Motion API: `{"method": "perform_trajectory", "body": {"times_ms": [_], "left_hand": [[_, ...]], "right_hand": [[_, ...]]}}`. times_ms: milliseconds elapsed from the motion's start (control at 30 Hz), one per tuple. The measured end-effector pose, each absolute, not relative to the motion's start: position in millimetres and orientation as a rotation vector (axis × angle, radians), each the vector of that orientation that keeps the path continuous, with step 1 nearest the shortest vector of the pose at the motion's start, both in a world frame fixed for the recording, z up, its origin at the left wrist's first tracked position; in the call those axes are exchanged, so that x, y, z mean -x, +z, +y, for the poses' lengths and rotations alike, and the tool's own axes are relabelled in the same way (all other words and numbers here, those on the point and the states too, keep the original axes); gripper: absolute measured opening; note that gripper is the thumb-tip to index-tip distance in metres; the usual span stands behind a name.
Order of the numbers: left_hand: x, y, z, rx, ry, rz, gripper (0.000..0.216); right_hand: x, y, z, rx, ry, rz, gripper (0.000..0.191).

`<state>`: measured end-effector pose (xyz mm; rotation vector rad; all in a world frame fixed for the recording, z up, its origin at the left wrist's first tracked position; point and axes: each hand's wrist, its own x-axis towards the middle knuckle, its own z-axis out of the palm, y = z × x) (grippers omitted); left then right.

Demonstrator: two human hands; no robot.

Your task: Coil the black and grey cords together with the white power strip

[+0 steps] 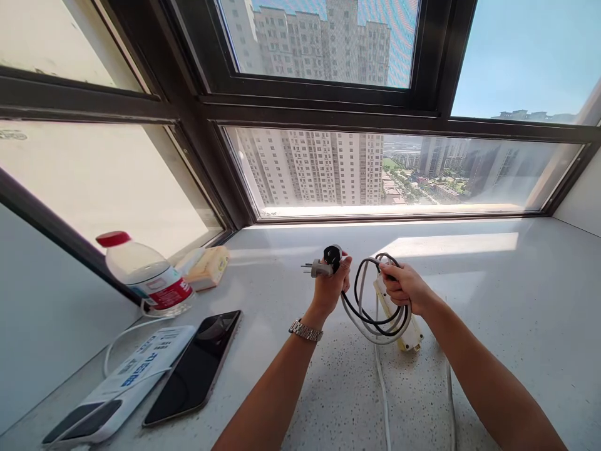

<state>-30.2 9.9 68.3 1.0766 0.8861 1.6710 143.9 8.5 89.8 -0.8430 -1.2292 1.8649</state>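
Note:
My left hand (332, 287), with a metal watch on its wrist, is closed around the plug end of a cable. A grey plug (321, 269) with bare prongs points left from it, beside a round black plug (332, 255). My right hand (404, 287) grips loose loops of black and white cable (379, 329) in the middle of the view. Behind and below these loops lies a white power strip (411, 335), partly covered by the hand and the cable. White cord (382, 388) runs from there toward the near edge.
On the left, a dark phone (197, 363) lies beside a white box-like device (136, 376) with blue lettering and a cord. Behind them stand a red-capped bottle (145, 275) and a tissue pack (209, 266). Windows (328, 169) border the speckled white sill (282, 351).

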Motion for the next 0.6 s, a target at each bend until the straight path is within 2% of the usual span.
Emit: {"method": "perform_trajectory", "body": {"times_ms": [200, 433, 600], "left_hand": [[59, 87, 13, -0.695, 1.730, 0.771, 0.039], [55, 76, 16, -0.689, 1.457, 0.824, 0.038], [36, 76, 9, -0.902, 1.410, 0.894, 0.034]], "right_hand": [[-154, 92, 14, 0.842, 1.885, -1.314, 0.045], [-163, 96, 6, 0.748, 1.927, -1.796, 0.046], [-155, 104, -7, 0.744, 1.657, -2.390, 0.040]]}}
